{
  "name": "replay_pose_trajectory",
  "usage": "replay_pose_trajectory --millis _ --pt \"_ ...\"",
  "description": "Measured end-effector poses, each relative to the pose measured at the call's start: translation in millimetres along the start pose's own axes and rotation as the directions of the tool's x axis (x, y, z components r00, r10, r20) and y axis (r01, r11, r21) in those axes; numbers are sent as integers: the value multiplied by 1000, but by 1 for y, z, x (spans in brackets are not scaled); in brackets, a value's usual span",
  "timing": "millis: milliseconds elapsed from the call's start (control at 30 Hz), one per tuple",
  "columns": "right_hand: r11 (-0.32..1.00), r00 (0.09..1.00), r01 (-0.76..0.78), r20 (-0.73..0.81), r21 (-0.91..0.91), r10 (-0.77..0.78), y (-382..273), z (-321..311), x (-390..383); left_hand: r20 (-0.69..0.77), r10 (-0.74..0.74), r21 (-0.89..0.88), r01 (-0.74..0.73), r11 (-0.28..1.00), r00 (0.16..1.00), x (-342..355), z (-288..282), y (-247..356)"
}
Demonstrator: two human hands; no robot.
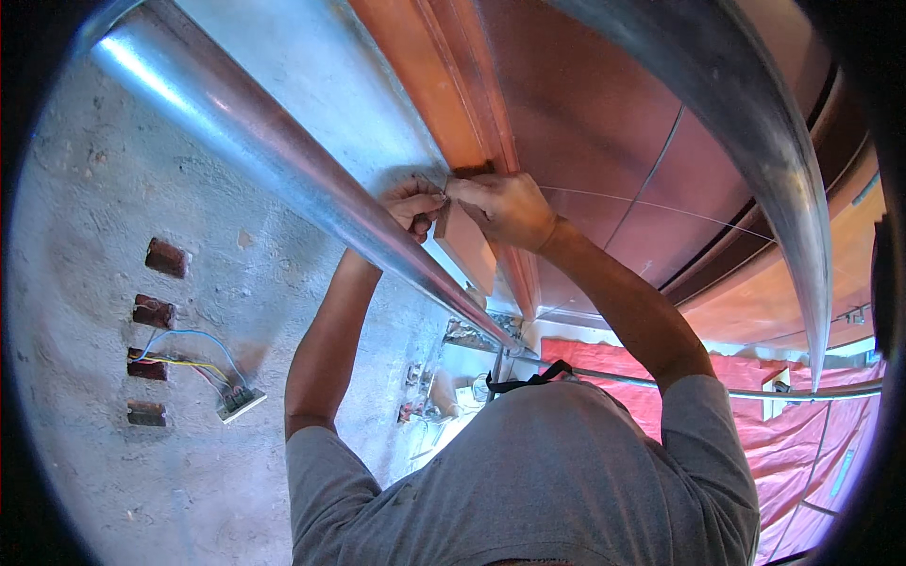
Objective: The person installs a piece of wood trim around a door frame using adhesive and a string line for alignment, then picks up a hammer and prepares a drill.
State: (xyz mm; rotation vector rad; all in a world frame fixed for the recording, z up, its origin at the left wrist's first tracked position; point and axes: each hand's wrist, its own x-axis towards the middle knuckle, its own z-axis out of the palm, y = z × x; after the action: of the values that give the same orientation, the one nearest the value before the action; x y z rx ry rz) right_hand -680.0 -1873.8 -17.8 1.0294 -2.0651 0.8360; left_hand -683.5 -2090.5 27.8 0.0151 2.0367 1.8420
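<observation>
Left hand (413,203): yours, raised on the far side of the metal pipe, fingers bent and tips drawn close together; grip narrow, and whether anything small is pinched in it you cannot tell from this view.

Right hand (510,209): yours, just beside the left, fingers curled at the edge of the wooden frame; grip narrow, its contents hidden by the fingers.

Wooden strip (469,253): one, flat, pinkish brown; directly on the near side of your two hands, its far end at your fingers, between the pipe and the frame.

Wooden frame (406,47): orange-brown, long, grooved; runs from the far edge toward you, passing your right hand.

Metal pipe (255,141): round, shiny; slants from far left to near centre, covering part of your left wrist in view.

Brown panel (585,113): broad, right of the frame.

Curved metal bar (783,141): grey, on the right.

Plastered wall (75,236): rough, pale, on your left; four recessed boxes (153,312) in a column, with coloured wires (198,363) leading from one to a hanging plate (242,404).

Red sheet (585,363): creased, near right.
</observation>
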Motion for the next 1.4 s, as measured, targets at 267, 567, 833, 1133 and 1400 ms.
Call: replay_pose_trajectory --millis 267,567,833,1133,1400 --pt "999 1000 20 -12 -43 -20 -5 2 8 27 154 -15 -154 988 988 6 -7 -13" --pt "995 998 -53 28 -80 55 -7 5 6 -31 101 -69 -103 992 994 9 -6 -13" --pt "998 995 -58 84 -36 61 6 6 -11 -31 58 -23 -59 998 998 1 -3 -3" --pt "995 992 -73 97 -73 80 -6 3 -6 -127 155 230 -123 965 980 -5 -16 -11" --pt "993 989 -108 95 -40 111 -8 4 -2 -166 203 214 -165 963 965 -8 -13 -22"
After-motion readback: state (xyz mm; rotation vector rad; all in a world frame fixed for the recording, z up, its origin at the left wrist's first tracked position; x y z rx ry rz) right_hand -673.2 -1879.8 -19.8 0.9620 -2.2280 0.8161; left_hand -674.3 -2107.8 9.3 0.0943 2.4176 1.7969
